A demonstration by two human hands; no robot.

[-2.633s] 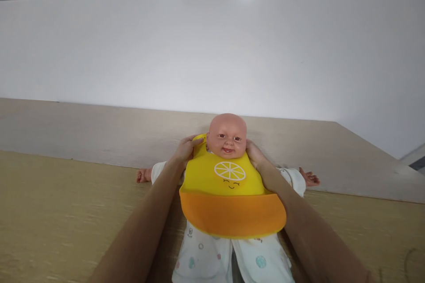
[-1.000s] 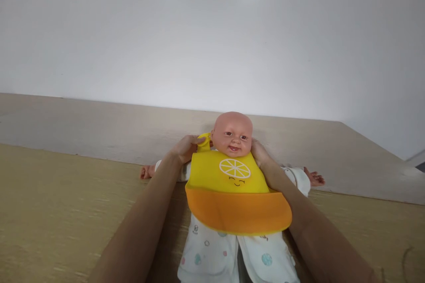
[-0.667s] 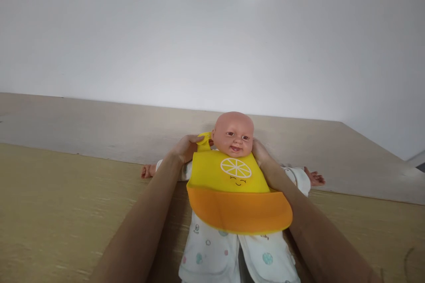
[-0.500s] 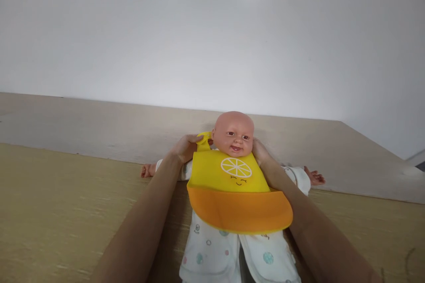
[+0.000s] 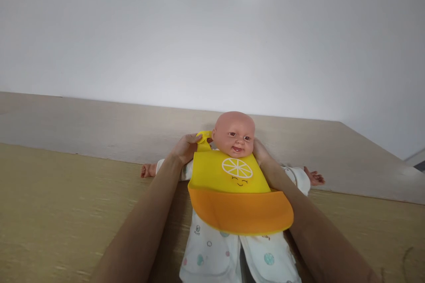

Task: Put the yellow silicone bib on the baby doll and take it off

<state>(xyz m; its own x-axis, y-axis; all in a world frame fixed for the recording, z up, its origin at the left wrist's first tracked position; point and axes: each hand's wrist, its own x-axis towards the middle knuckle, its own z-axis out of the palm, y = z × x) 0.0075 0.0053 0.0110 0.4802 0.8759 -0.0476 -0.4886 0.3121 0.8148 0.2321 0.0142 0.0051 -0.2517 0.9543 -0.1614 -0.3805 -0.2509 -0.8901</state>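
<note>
- Up by the head of the doll [image 5: 234, 133], the left hand [image 5: 186, 148] has thumb and fingers pinching the yellow strap [image 5: 202, 146], right around its rounded top
- On the other side, the right hand [image 5: 260, 154] is tucked against the neck with its fingers going behind the head, so I honestly can't tell if it's pinching anything back there
- Big thing for me is what sits between the two grips: the head is smack in the middle, and the strap stands out on the left hand's side with its upper end bending inward behind the neck, so toward the right hand. Left hand is clearly the nearer one to it; no strap visible on the right side
- Just below the hands, the yellow bib [image 5: 208, 170] lies over the doll's chest, print side up, length running from the chin down toward the person
- At its bottom, the orange pocket [image 5: 242, 212] spreads crosswise over the body, between the two forearms
- Further out there's the white patterned outfit [image 5: 209, 261], with the doll's arms flung out sideways past the person's wrists
- All of that rests on a mustard-coloured surface [image 5: 83, 203], with a white panel [image 5: 212, 44] behind
</note>
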